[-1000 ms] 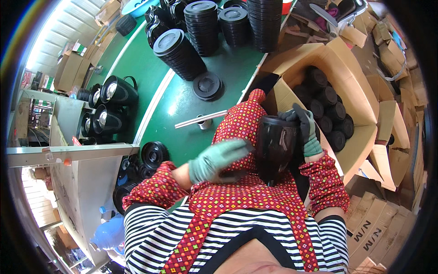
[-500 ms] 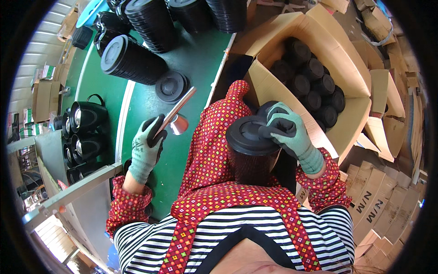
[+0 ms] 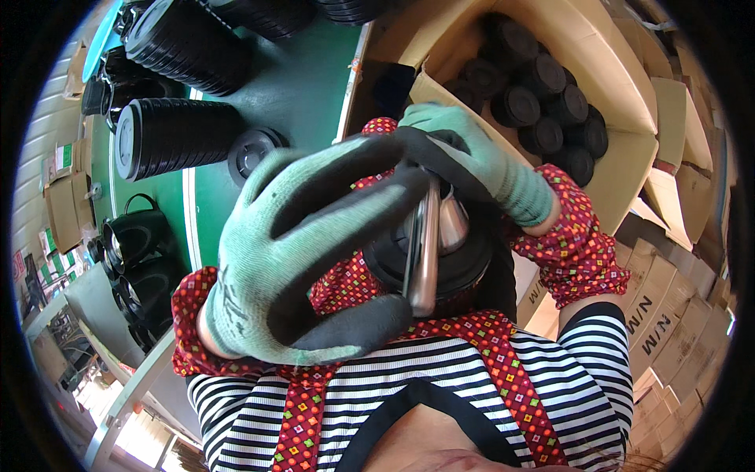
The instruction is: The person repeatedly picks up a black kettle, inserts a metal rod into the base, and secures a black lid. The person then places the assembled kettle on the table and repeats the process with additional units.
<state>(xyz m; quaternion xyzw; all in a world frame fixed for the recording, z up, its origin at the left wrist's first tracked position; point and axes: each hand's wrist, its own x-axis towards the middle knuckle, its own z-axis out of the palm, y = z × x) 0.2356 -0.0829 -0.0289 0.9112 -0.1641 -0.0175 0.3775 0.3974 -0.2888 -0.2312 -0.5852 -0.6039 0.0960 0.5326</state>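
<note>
A shiny metal scoop [image 3: 423, 259] with a long flat handle and a small cup stands over the black round lid [image 3: 385, 263] of a dark canister in my lap. My left hand [image 3: 275, 244], gloved in green with black fingers and raised close to the camera, spans the scoop between fingertips and thumb. At the scoop's upper end my right hand [image 3: 472, 153], gloved alike, has its fingers curled. The left fingers overlap the right fingertips, so what those grip is hidden. Most of the canister body is covered by hands and lid.
Stacks of black lids [image 3: 181, 138] lie on the green table [image 3: 291, 98], beside a loose black lid [image 3: 255, 153]. Black handled pots [image 3: 138, 232] stand at the left. An open cardboard box [image 3: 629, 145] holds several black canisters [image 3: 543, 134]; flattened cartons [image 3: 668, 322] lean at right.
My left hand has brought the scoop rightward from over the table to the canister lid, rising toward the camera. My right hand has shifted slightly up and left, meeting the left hand.
</note>
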